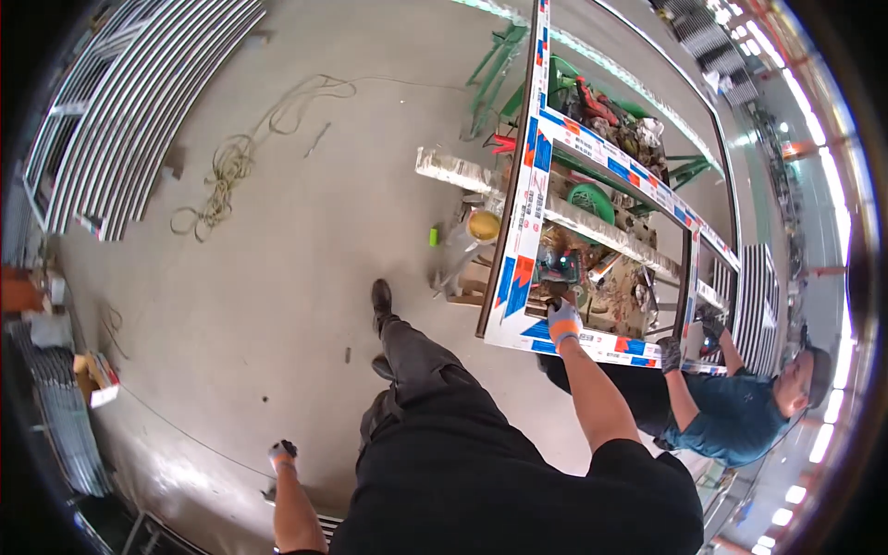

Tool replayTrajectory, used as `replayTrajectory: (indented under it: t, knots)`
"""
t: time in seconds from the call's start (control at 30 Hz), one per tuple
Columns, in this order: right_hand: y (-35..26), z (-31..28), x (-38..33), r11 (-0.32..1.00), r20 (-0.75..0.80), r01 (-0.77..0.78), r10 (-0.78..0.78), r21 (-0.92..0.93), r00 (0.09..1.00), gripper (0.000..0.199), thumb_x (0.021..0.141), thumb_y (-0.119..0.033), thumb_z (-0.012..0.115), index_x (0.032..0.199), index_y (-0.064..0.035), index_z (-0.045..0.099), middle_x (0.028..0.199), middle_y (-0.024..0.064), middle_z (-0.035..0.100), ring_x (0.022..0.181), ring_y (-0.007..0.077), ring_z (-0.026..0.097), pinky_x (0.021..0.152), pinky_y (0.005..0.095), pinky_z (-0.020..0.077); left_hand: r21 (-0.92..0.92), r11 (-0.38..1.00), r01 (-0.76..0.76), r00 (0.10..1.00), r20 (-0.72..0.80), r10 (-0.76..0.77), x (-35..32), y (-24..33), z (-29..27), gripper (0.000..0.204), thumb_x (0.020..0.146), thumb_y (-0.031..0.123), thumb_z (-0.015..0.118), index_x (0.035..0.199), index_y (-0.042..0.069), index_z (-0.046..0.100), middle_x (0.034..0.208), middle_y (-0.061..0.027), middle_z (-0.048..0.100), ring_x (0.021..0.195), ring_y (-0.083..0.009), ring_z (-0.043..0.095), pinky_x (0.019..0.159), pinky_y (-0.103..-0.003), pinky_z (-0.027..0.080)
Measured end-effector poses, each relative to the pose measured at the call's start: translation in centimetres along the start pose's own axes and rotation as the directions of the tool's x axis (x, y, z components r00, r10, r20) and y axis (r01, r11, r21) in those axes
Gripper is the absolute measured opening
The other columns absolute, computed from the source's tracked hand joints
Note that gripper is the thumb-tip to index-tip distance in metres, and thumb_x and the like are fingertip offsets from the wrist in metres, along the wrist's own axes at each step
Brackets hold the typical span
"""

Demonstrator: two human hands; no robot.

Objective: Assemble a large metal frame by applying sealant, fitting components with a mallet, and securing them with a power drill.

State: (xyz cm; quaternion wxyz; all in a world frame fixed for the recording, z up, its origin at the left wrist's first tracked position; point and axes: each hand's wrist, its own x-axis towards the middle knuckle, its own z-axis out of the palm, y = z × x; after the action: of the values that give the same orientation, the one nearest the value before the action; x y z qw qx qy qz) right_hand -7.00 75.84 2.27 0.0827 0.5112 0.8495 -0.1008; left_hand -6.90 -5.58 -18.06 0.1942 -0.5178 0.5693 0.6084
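Note:
My right hand [563, 323], in a grey and orange glove with dark fingertips, reaches over the near corner of a large window or door frame [525, 245]. Its fingers look curled; what they grip, if anything, is hidden. Just beyond them is a dark green and black power tool [559, 265]. The frame has white faces with red and blue printed film and lies raised on supports. Out to my left, my left hand [283, 453], gloved alike, hangs low with its fingers curled, away from the frame; I cannot see whether anything is inside.
At the right, a co-worker [740, 416] in dark gloves leans at the frame's near rail. Beneath the frame are a cluttered table [629, 301], a green basket [592, 202] and a green stand [495, 79]. Rope [231, 166] lies on the floor; metal profiles [153, 102] are stacked far left.

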Motion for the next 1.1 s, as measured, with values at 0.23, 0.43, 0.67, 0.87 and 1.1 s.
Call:
replayTrajectory:
  t: [0.23, 0.43, 0.67, 0.87, 1.1]
  knots:
    - [-3.9, -1.3, 6.4, 0.983, -0.066, -0.045, 0.058, 0.177, 0.996, 0.032, 0.085, -0.026, 0.063, 0.109, -0.0048, 0.063, 0.099, 0.0223, 0.067, 0.092, 0.0399, 0.064, 0.08, 0.0496, 0.0498, 0.149, 0.985, -0.085, 0.996, 0.029, 0.082, -2.9, 11.6, 9.4, 0.02, 0.083, 0.015, 0.053, 0.063, 0.015, 0.053, 0.049, -0.0001, 0.046, 0.036, -0.0139, 0.043, 0.034, -0.026, 0.024]
    - [-14.7, -6.2, 14.2, 0.967, -0.244, 0.051, 0.011, 0.249, 0.97, 0.032, 0.089, -0.031, 0.058, 0.114, -0.0114, 0.063, 0.097, 0.021, 0.067, 0.094, 0.0423, 0.062, 0.08, 0.0499, 0.0494, 0.206, 0.978, -0.021, 0.994, 0.105, -0.001, -2.2, 21.3, 16.1, 0.01, 0.081, 0.011, 0.057, 0.072, 0.01, 0.06, 0.056, -0.0065, 0.058, 0.039, -0.0144, 0.049, 0.036, -0.023, 0.028]
    - [-22.3, -8.0, 15.2, 0.98, -0.395, 0.118, -0.045, 0.162, 0.918, 0.028, 0.08, -0.02, 0.062, 0.106, -0.0091, 0.063, 0.107, 0.0152, 0.06, 0.106, 0.034, 0.054, 0.092, 0.0432, 0.0433, 0.334, 0.939, 0.082, 0.99, 0.083, -0.116, 3.0, 28.0, 17.1, 0.018, 0.083, 0.02, 0.058, 0.068, 0.012, 0.061, 0.058, -0.0081, 0.061, 0.046, -0.0226, 0.056, 0.04, -0.035, 0.037]
    - [-29.2, -8.1, 12.1, 0.99, -0.337, 0.141, -0.126, 0.021, 0.933, 0.036, 0.077, -0.016, 0.065, 0.111, -0.0076, 0.061, 0.114, 0.0159, 0.057, 0.108, 0.0362, 0.051, 0.093, 0.0453, 0.0422, 0.32, 0.934, 0.157, 0.846, 0.446, -0.294, 12.3, 37.6, 22.5, 0.025, 0.086, 0.029, 0.052, 0.068, 0.013, 0.06, 0.06, -0.0067, 0.06, 0.047, -0.0214, 0.054, 0.039, -0.036, 0.037]
    - [-35.9, -5.8, 8.2, 0.988, -0.264, -0.029, 0.069, 0.152, 0.962, 0.034, 0.077, -0.019, 0.066, 0.109, -0.0094, 0.061, 0.113, 0.0148, 0.058, 0.109, 0.0344, 0.05, 0.095, 0.0447, 0.0401, 0.674, 0.71, -0.206, 0.914, 0.392, -0.106, 21.2, 56.4, 42.9, 0.032, 0.089, 0.039, 0.045, 0.07, 0.017, 0.057, 0.058, -0.005, 0.059, 0.044, -0.0175, 0.049, 0.038, -0.031, 0.032]
